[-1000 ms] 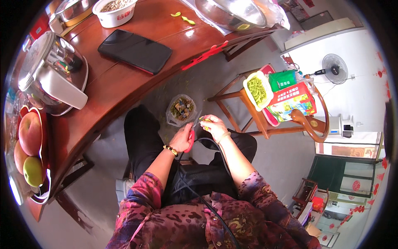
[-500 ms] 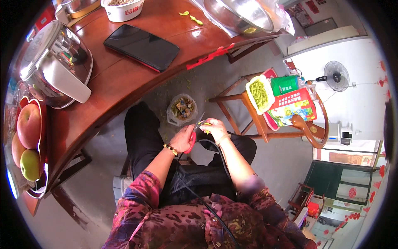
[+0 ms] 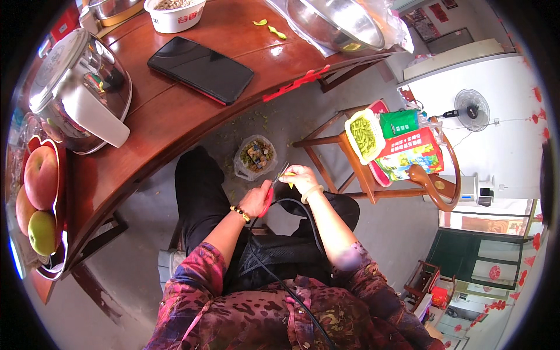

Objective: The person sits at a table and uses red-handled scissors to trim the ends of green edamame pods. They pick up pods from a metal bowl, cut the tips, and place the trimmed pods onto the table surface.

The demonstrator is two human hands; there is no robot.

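My left hand is closed around red-handled scissors, whose blades point up toward my other hand. My right hand pinches a small yellow-green bean pod right at the scissor blades; its exact contact with them is too small to tell. Just beyond both hands, a bin lined with a clear bag stands on the floor with scraps inside. To the right, a white basket filled with green pods rests on a wooden chair.
The wooden table curves along the left, carrying a phone, a metal kettle, a fruit dish, a white tub and a steel bowl. Colourful bags sit on the chair. A black cable crosses my lap.
Both hands stay nearly in place over my lap; the fingers and the pod at the blades have shifted slightly. The scissors remain in my left hand.
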